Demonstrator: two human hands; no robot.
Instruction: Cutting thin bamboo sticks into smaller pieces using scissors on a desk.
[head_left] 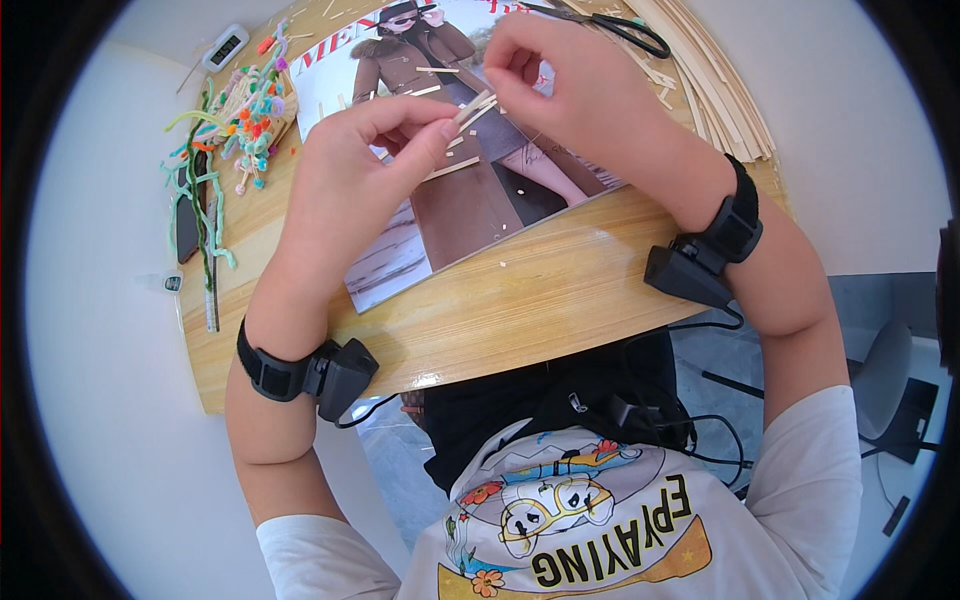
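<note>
My left hand (365, 170) pinches a short thin wooden strip (472, 107) between thumb and fingertips, above a magazine (385, 255) lying on the table. Close by on the right, the fingers of my right hand (570, 85) are curled together near the strip's far end. Whatever they hold, if anything, is too small to make out. Several short pale stick pieces (455, 170) are scattered over the magazine cover beneath both hands.
A stack of long flat wooden sticks (715, 90) lies at the far right, beside black-handled scissors (640, 38). Colourful fuzzy stems with pompoms (255, 115) are heaped at the far left, near a small white digital clock (225, 47). The wooden table's (530, 300) near edge curves before me.
</note>
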